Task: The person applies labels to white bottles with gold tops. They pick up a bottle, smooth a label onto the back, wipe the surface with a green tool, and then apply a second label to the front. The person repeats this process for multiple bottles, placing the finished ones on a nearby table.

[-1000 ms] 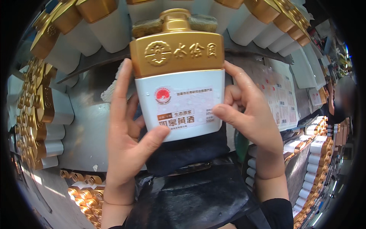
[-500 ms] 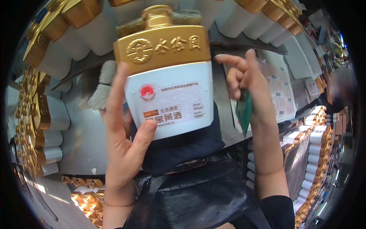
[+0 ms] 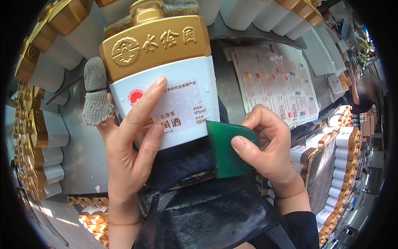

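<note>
Left hand [image 3: 126,151]: fingers clamped on gold-and-white bottle [image 3: 176,70], index now across its label [image 3: 184,103]. Right hand [image 3: 271,145]: fingers pinching green scraper [image 3: 228,151], just swung in to bottle's lower right corner, left of those fingers; label likely within reach, contact unclear.

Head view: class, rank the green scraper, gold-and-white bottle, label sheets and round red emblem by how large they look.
1. Gold-and-white bottle
2. Label sheets
3. Green scraper
4. Round red emblem

Apparent size only: the sheets lie farther from the camera.
</note>
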`<state>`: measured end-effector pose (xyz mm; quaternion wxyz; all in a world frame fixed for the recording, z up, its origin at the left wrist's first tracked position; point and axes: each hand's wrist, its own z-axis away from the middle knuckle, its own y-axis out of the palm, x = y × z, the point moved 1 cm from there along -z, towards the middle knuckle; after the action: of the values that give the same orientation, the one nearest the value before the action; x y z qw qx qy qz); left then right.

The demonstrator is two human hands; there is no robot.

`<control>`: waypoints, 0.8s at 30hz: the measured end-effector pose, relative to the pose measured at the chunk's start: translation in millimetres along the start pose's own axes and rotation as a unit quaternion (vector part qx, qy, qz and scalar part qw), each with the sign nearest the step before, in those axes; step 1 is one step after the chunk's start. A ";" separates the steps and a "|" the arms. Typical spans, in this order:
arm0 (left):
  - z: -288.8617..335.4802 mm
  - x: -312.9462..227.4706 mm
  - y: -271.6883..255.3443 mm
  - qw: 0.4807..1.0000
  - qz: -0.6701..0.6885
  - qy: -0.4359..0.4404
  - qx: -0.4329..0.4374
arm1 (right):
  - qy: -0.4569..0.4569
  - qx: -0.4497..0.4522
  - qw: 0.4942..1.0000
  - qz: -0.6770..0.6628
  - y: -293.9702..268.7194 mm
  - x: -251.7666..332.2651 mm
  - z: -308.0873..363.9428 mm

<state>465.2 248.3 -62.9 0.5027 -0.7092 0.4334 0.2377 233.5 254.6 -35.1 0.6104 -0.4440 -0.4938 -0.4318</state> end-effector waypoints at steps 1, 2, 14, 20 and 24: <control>-0.8 -0.6 -1.1 1.000 -0.027 0.007 0.013 | -0.004 0.005 1.000 0.002 0.1 -1.1 0.5; -1.0 -1.2 -0.7 1.000 -0.026 0.002 0.013 | -0.007 0.011 1.000 0.005 0.1 -2.6 1.3; -1.2 -4.7 -0.1 0.999 0.010 -0.035 0.021 | 0.003 0.017 1.000 0.012 3.5 -5.0 -3.4; -1.3 -5.4 0.1 0.999 0.006 -0.032 0.020 | 0.004 0.012 1.000 0.013 3.7 -6.3 -3.6; -1.2 -5.8 0.2 0.999 0.011 -0.032 0.014 | 0.005 0.009 1.000 0.024 3.9 -6.8 -4.5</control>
<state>462.0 249.3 -58.1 0.5240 -0.6892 0.4280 0.2594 237.3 251.8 -42.9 0.6266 -0.4486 -0.4839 -0.4147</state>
